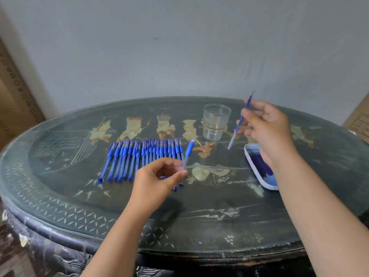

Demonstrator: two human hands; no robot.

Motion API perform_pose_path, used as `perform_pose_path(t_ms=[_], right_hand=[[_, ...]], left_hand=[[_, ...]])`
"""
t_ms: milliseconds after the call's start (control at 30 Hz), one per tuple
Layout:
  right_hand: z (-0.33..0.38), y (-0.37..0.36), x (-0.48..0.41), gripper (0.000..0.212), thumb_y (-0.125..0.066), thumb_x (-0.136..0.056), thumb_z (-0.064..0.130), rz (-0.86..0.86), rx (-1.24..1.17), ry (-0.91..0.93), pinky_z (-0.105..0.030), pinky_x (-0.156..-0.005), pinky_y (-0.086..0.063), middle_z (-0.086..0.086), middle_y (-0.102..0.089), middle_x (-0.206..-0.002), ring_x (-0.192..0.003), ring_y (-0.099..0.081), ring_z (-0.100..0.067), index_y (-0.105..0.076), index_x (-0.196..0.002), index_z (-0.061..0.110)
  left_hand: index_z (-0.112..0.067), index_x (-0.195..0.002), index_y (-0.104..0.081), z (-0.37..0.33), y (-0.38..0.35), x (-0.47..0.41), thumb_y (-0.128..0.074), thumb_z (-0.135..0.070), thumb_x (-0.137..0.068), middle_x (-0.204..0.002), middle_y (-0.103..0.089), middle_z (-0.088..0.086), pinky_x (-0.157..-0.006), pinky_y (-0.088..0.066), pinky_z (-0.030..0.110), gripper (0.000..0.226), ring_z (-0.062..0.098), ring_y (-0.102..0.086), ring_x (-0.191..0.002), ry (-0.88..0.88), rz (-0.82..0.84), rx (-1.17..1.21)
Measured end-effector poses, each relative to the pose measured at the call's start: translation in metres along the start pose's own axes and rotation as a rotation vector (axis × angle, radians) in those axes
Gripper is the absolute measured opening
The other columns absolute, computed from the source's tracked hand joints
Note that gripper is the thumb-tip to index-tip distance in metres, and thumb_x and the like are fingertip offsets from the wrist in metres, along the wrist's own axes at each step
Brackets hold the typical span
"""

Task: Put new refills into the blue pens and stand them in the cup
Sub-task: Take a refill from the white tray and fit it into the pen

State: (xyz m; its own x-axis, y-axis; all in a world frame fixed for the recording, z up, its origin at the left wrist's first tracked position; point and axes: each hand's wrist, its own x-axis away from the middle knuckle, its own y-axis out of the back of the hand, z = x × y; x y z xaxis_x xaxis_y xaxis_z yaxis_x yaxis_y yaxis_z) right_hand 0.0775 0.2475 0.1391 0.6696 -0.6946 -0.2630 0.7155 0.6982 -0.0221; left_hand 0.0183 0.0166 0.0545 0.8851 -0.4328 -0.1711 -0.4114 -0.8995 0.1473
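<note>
- Head view: the left hand (159, 176), centre of the frame, lifts a blue pen barrel (188, 152) off the tabletop (199, 206). The fingers (179, 173) are clamped on the barrel's lower, clear end, thumb against fingertip, so it slants up and to the right.
- I judge this hold is meant to steady the barrel so a refill can be fed in.
- The right hand (265, 124), right of centre, carries a thin blue refill (238, 126). Its fingers (249, 112) are pinched round the refill's upper part, and the pale end points down-left toward the barrel. The two are well apart, and the hand is blurred.
- The refill looks slender, dark blue along most of its length and whitish at the lower tip. The barrel has a blue upper section and a see-through lower one.
- A row of blue pens (139, 156) lies side by side, left of centre and just behind the left hand, laid out for easy picking.
- A white tray (271, 187) of blue refills sits under the right forearm at the right edge, close to the hand that takes from it.
- The clear plastic cup (216, 121) stands upright between the hands, further back. It holds no pens.
- Small blue pieces (175, 189) lie below the left hand; I cannot tell what they are.
</note>
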Motion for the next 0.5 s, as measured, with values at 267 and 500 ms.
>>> perform_pose_path(t_ms=[267,500], right_hand=[[-0.074,0.025,-0.016,0.028,-0.070,-0.089,0.012,0.084,0.828,-0.197,-0.034,-0.088,-0.051,-0.011,-0.071,-0.110,-0.097,-0.066,-0.027,-0.069,-0.116,0.007],[-0.090,0.017,-0.013,0.019,-0.058,-0.093,0.007,0.137,1.251,-0.075,-0.034,-0.068,-0.049,-0.012,-0.068,-0.100,-0.087,-0.063,-0.032,-0.067,-0.110,0.005]], left_hand=[[-0.019,-0.096,-0.072,0.008,0.007,-0.005,-0.078,-0.013,-0.079,-0.089,-0.075,0.003,-0.079,-0.058,0.025,0.019,0.021,-0.071,-0.086,0.046,-0.304,0.186],[-0.020,-0.094,-0.073,0.015,0.004,-0.007,-0.079,-0.015,-0.077,-0.087,-0.075,0.001,-0.074,-0.056,0.019,0.019,0.019,-0.071,-0.085,0.051,-0.315,0.186]])
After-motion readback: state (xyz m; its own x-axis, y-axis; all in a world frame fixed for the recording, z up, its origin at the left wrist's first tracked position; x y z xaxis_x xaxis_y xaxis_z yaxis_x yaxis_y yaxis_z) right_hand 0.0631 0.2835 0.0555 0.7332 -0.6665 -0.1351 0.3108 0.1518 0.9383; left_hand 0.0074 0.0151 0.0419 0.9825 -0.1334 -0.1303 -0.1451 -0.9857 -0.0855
